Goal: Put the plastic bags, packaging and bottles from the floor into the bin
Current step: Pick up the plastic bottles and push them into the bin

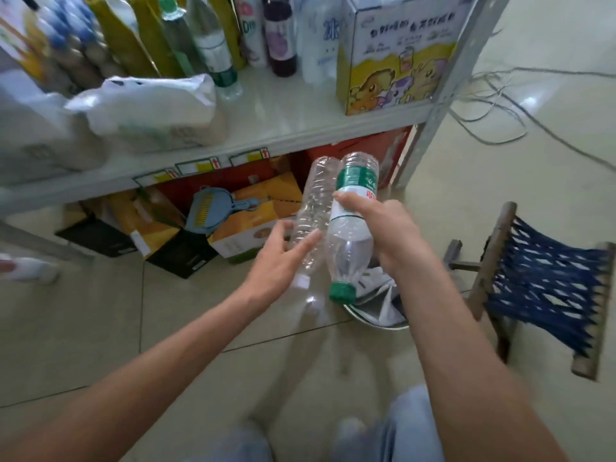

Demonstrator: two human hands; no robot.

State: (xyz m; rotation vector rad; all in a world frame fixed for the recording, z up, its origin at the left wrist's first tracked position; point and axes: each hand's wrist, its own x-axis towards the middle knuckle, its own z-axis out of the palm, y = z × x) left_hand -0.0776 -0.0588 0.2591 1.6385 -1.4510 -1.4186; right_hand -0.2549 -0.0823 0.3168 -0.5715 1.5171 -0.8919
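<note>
My right hand grips a clear plastic bottle with a green label and green cap, held cap-down. Beside it on the left is a second clear, ribbed bottle with a white cap, also cap-down; my left hand touches its lower part with fingers spread. Both bottles hang just above a round metal bin on the floor, partly hidden by my right arm. Crumpled white and grey packaging lies inside the bin.
A metal shelf stands ahead, loaded with bottles, bags and a cartoon-printed box. Under it lie cardboard boxes and a blue dustpan. A small wooden stool with blue webbing stands at right. Cords trail across the tiled floor.
</note>
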